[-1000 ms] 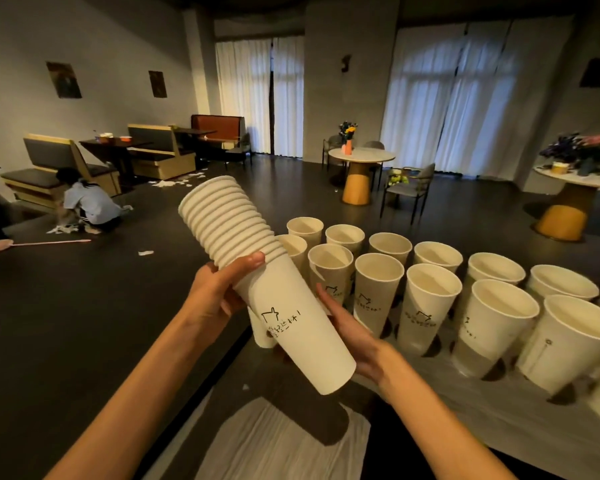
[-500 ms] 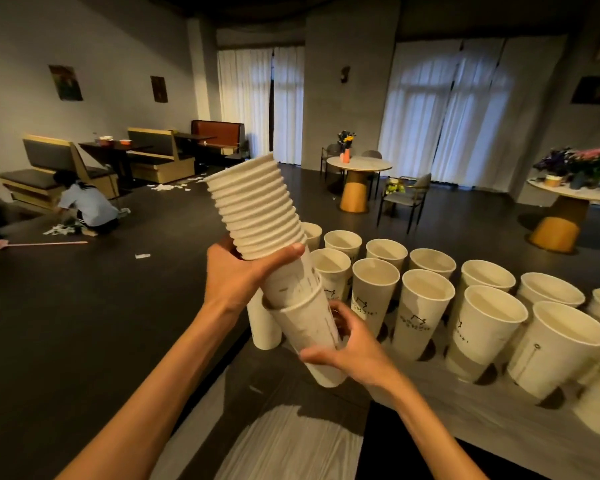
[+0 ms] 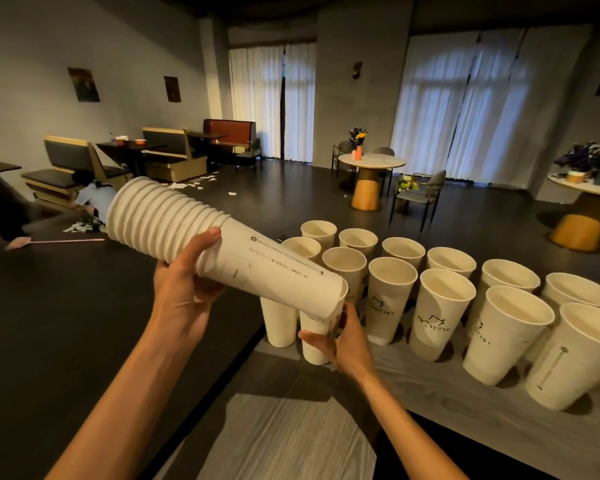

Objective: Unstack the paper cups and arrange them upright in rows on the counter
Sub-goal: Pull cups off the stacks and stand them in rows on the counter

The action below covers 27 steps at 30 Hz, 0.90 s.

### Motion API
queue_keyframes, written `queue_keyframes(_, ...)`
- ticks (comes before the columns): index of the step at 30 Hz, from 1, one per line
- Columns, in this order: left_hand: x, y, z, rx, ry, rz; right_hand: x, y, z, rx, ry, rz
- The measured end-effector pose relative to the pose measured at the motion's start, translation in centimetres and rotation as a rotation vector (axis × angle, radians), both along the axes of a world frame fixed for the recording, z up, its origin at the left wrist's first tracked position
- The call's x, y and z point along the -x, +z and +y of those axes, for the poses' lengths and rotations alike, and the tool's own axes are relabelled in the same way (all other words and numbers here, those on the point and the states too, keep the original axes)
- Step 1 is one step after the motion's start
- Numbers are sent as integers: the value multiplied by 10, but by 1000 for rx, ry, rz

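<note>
My left hand [image 3: 184, 299] grips a stack of white paper cups [image 3: 201, 237], tilted so its rims point up and left and its base points down to the right. My right hand [image 3: 343, 341] holds a single white cup [image 3: 314, 344] that stands at the left end of the front row on the counter [image 3: 430, 403], right under the stack's base. Several white cups [image 3: 440, 306] stand upright in rows across the counter to the right.
The counter's left edge runs just beside the end cups, with dark floor beyond. A clear plastic sheet [image 3: 284, 441] lies near me. Far off are booths, round tables with flowers [image 3: 369, 164] and a person crouching on the floor [image 3: 94, 202].
The stack has tipped from nearly upright to lying slanted, rims to the left. My right hand has drawn one cup off its base and lowered it to the counter's left end.
</note>
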<state>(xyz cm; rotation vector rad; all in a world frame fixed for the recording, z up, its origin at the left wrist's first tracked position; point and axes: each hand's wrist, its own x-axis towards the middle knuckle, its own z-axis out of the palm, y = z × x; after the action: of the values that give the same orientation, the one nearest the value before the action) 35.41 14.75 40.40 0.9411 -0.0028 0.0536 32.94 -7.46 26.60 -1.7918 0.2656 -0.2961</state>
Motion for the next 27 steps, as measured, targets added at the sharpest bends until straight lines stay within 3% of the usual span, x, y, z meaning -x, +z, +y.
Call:
queue_keyframes(6, 24, -19, -10, 47, -246, 120, 28, 7, -20, 167, -39, 160)
queue_keyframes(8, 35, -35, -18, 85, -303, 163, 49, 16, -34, 126, -17, 198)
queue_keyframes(9, 40, -44, -24, 83, -324, 187, 57, 20, -39, 30, 69, 248)
queue_keyframes(12, 51, -69, -45, 71, -381, 244, 72, 27, -46, -640, 442, 463)
queue_keyframes(14, 53, -79, -54, 88, -361, 260, 68, 18, -48, -765, 651, 520)
queue_keyframes(18, 51, -90, -57, 142, -265, 318, 67, 15, -47, -570, 728, 552)
queue_keyframes(20, 48, -94, -56, 86, -212, 285, 68, 21, -42, -422, 649, 524)
queue_keyframes(24, 47, -95, -48, -3, -105, 210, 75, 23, -34, 121, 447, 334)
queue_keyframes(27, 39, -88, -28, 124, -47, 274, 83, 7, -44, 243, 347, 158)
